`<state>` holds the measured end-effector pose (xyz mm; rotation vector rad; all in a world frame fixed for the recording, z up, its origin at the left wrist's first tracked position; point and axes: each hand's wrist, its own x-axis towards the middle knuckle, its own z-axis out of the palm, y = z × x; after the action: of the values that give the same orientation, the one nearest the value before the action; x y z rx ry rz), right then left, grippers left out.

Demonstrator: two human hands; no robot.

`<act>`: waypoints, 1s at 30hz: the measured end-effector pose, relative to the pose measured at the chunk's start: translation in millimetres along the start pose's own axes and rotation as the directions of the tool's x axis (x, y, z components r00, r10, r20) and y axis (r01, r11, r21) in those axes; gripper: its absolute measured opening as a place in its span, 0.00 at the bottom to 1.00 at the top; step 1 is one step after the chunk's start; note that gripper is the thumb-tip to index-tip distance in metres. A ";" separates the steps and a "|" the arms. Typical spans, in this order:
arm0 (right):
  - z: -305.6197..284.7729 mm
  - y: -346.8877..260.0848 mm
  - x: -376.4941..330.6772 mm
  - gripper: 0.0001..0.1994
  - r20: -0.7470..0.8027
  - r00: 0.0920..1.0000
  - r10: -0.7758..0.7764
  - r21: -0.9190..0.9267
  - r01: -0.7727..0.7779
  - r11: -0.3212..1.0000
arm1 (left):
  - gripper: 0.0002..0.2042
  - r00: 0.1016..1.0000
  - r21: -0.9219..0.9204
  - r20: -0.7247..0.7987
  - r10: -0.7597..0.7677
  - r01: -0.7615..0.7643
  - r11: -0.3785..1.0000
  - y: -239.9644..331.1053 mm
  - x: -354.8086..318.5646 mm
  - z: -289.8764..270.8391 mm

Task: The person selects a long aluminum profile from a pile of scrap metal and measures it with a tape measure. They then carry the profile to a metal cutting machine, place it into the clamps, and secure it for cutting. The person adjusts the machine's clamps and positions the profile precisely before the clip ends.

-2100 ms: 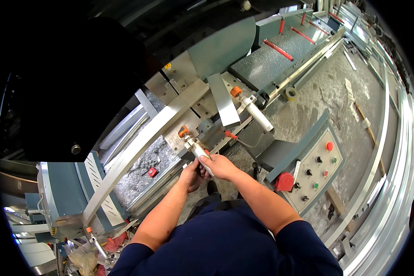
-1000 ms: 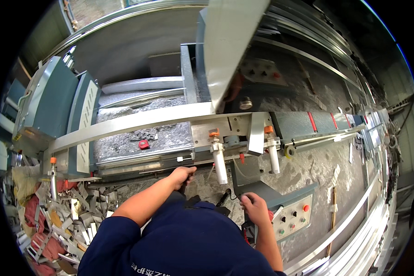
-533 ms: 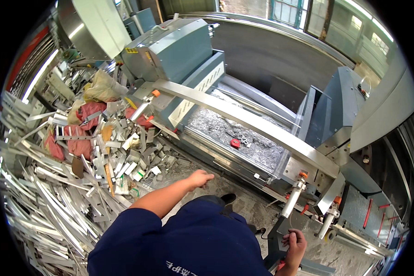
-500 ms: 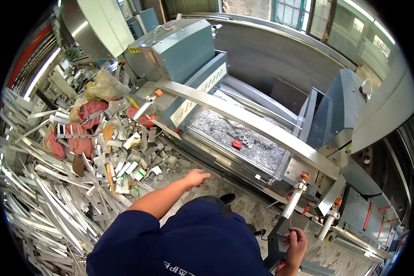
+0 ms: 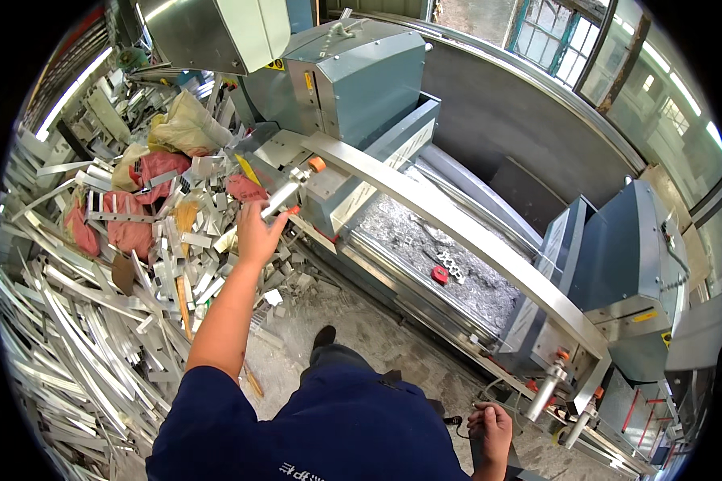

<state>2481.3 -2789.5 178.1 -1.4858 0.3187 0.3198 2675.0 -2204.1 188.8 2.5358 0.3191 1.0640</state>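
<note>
My left hand (image 5: 255, 231) is stretched out to the lower end of the silver clamp cylinder (image 5: 285, 192) on the left of the machine. Its thumb and fingers are apart around that end; whether they touch it is unclear. A small red fitting (image 5: 290, 212) sits beside the thumb. The cylinder's orange tip (image 5: 317, 164) points at the long metal bar (image 5: 457, 228), which lies slantwise across the machine. Low at the right, my right hand (image 5: 490, 426) has its fingers curled, and what they may hold is hidden. Near it is a black cable end (image 5: 453, 421).
A grey-blue cutting head (image 5: 361, 76) stands at the left and another (image 5: 622, 248) at the right. Metal chips and a red tape measure (image 5: 440, 275) lie in the bed between. Offcuts and long strips (image 5: 96, 345) are heaped left. Two more clamp cylinders (image 5: 547, 390) stand right.
My left hand has moved forward and left, from above the floor to the left clamp cylinder. My body and view have shifted left. The right hand stays low with curled fingers.
</note>
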 end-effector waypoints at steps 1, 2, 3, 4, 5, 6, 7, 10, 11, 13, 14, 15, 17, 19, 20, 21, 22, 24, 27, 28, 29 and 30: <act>23.6 1.5 9.0 0.16 -0.010 1.000 0.013 -0.006 -0.014 1.000 | 0.21 0.998 0.041 0.057 0.026 -0.029 0.999 -18.9 22.8 9.5; 44.6 5.3 23.4 0.16 -0.007 1.000 0.030 -0.047 -0.030 0.998 | 0.23 0.992 0.081 0.115 0.051 -0.061 0.995 -38.8 42.3 19.7; 63.3 10.1 42.6 0.17 -0.005 0.999 0.046 -0.087 -0.046 0.995 | 0.30 0.961 0.098 0.275 -0.038 0.011 0.995 -59.2 55.7 30.0; 86.0 13.9 57.4 0.17 -0.017 0.997 0.070 -0.114 -0.071 0.991 | 0.30 0.842 0.036 0.520 -0.140 0.142 0.989 -69.0 73.2 40.4; 115.4 3.7 70.6 0.18 -0.037 0.989 0.144 -0.188 -0.148 0.971 | 0.29 0.781 0.028 0.611 -0.128 0.141 0.990 -77.1 80.5 50.5; 143.8 8.0 92.7 0.17 -0.028 0.993 0.117 -0.260 -0.120 0.958 | 0.27 0.710 0.026 0.694 -0.119 0.141 0.990 -85.2 84.0 58.0; 175.1 -1.1 107.6 0.16 -0.045 0.987 0.152 -0.258 -0.158 0.953 | 0.25 0.687 0.067 0.715 -0.129 0.116 0.991 -77.0 90.6 60.7; 245.6 -2.0 163.2 0.17 0.073 0.992 0.107 -0.442 -0.064 0.895 | 0.22 0.623 0.039 0.777 -0.096 0.104 0.994 -81.5 93.6 68.8; 276.9 -17.2 177.9 0.18 0.115 0.980 0.162 -0.421 -0.099 0.902 | 0.21 0.625 0.047 0.773 -0.106 0.111 0.993 -84.8 91.9 68.0; 313.1 0.2 222.4 0.23 0.245 0.960 0.134 -0.586 0.037 0.809 | 0.20 0.629 0.033 0.771 -0.099 0.115 0.993 -83.2 96.2 68.9; 338.3 -4.5 239.1 0.25 0.289 0.944 0.160 -0.578 0.039 0.815 | 0.20 0.645 0.019 0.759 -0.088 0.114 0.993 -90.5 94.9 70.5; 359.2 -4.5 257.1 0.26 0.359 0.922 0.147 -0.565 0.089 0.820 | 0.20 0.641 -0.001 0.763 -0.084 0.131 0.991 -92.1 95.8 69.3; 397.9 7.7 295.3 0.28 0.427 0.892 0.149 -0.539 0.119 0.834 | 0.20 0.631 -0.059 0.774 -0.054 0.157 0.986 -94.6 102.2 68.9; 432.8 32.3 338.6 0.30 0.490 0.863 0.122 -0.490 0.157 0.857 | 0.21 0.622 -0.126 0.783 -0.017 0.184 0.975 -96.9 103.1 70.0; 452.1 35.7 355.7 0.33 0.502 0.853 0.144 -0.500 0.151 0.853 | 0.21 0.615 -0.122 0.788 -0.028 0.201 0.972 -97.5 102.4 68.4; 470.1 46.3 376.2 0.35 0.505 0.834 0.223 -0.471 0.049 0.881 | 0.21 0.610 -0.125 0.792 -0.029 0.209 0.970 -92.4 104.3 69.3; 490.2 60.9 393.4 0.35 0.531 0.831 0.164 -0.400 0.075 0.914 | 0.21 0.609 -0.124 0.792 -0.033 0.213 0.969 -88.0 107.5 70.5; 536.2 83.7 416.8 0.35 0.576 0.816 0.038 -0.229 0.116 0.966 | 0.21 0.619 -0.143 0.785 -0.032 0.231 0.962 -90.5 107.3 70.9; 582.7 66.5 412.4 0.36 0.660 0.740 0.131 -0.165 -0.027 0.986 | 0.21 0.609 -0.146 0.792 -0.039 0.251 0.957 -109.6 99.2 68.5; 590.8 75.0 423.1 0.31 0.676 0.701 0.229 -0.111 -0.210 0.971 | 0.22 0.594 -0.143 0.804 -0.026 0.236 0.961 -101.0 102.7 70.2; 599.4 84.8 430.1 0.28 0.674 0.719 0.167 0.053 -0.272 0.961 | 0.22 0.576 -0.106 0.816 -0.051 0.236 0.966 -92.8 106.1 71.5; 606.9 94.9 436.3 0.24 0.659 0.745 0.105 0.219 -0.324 0.920 | 0.22 0.576 -0.110 0.816 -0.043 0.228 0.967 -84.8 108.7 72.1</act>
<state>2850.7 -2172.4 -46.5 -0.9359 -0.0147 0.8996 2796.5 -2107.9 176.0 2.4455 0.1210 -0.2042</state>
